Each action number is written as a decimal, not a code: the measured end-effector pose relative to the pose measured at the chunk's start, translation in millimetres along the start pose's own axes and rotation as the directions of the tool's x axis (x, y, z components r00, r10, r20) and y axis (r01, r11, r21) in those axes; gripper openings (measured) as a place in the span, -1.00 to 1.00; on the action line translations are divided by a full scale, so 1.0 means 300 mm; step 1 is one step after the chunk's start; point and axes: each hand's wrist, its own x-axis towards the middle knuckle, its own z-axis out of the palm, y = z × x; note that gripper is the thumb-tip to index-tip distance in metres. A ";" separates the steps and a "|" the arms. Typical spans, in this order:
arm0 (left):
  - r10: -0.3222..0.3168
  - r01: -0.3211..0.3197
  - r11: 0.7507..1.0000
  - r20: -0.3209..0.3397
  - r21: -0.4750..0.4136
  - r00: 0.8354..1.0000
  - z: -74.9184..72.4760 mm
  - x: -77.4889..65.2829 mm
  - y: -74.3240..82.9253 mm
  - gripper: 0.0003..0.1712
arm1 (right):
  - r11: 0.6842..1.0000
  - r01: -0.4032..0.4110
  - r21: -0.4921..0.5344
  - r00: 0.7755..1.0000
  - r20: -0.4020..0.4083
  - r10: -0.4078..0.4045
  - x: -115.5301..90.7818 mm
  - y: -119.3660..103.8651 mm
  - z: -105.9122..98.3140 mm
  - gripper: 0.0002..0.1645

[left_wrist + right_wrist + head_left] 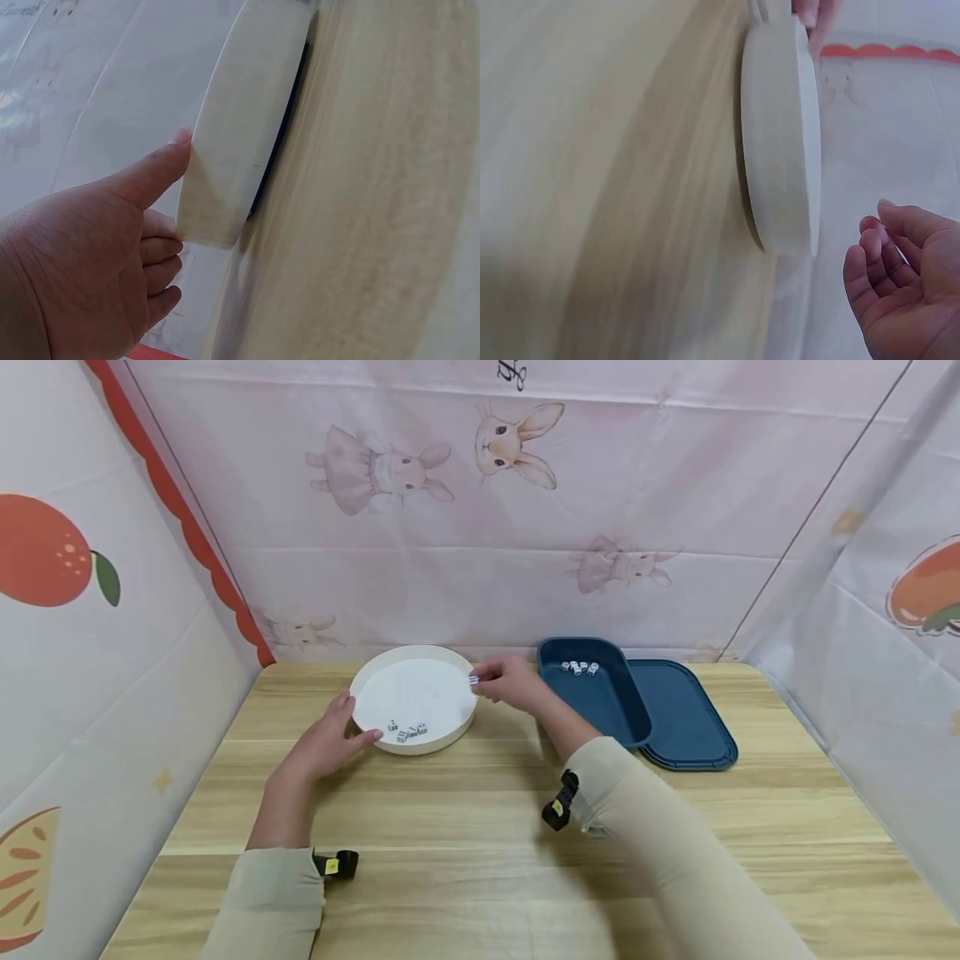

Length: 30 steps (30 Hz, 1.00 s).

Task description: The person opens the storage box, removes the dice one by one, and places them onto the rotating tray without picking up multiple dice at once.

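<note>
A round white tray (pixel 415 689) holds several white dice (pixel 407 732) near its front edge. My left hand (pixel 330 739) grips the tray's left side, with the thumb over the rim and the fingers against the outer wall; the left wrist view shows this hand (pixel 97 255) at the pale wall (pixel 240 127). Between thumb and fingertips, my right hand (pixel 513 683) pinches a die (pixel 473 680) at the tray's right rim. In the right wrist view the same hand (pixel 907 277) appears beside the tray (pixel 776 142), the die hidden by its fingers.
To the right stands a deep blue rectangular container (pixel 611 714) with several more dice (pixel 580 667) at its far end. A flat blue lid (pixel 690 718) lies beside it, partly behind the container. Everything rests on a wooden table (pixel 450 860) against printed cloth walls (pixel 480 518).
</note>
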 end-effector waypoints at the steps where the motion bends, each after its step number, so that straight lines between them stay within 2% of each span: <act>1: 0.002 -0.002 1.000 -0.001 0.002 1.000 0.000 0.001 0.000 0.17 | 1.000 0.003 0.004 1.000 0.009 -0.003 0.004 -0.004 0.019 -0.70; 7: 0.004 -0.004 1.000 -0.003 0.007 1.000 0.003 0.005 -0.005 0.17 | 0.999 0.006 -0.041 0.999 0.038 -0.005 0.026 -0.023 0.122 -0.71; 13: -0.001 0.001 1.000 -0.001 -0.001 1.000 0.002 0.007 -0.006 0.16 | 0.999 -0.018 -0.035 0.998 0.058 0.020 0.030 -0.040 0.190 -0.72; 30: -0.009 0.009 1.000 0.010 0.009 1.000 0.003 0.010 -0.012 0.16 | 0.997 -0.076 -0.031 0.997 -0.020 0.075 0.017 -0.062 0.244 -0.73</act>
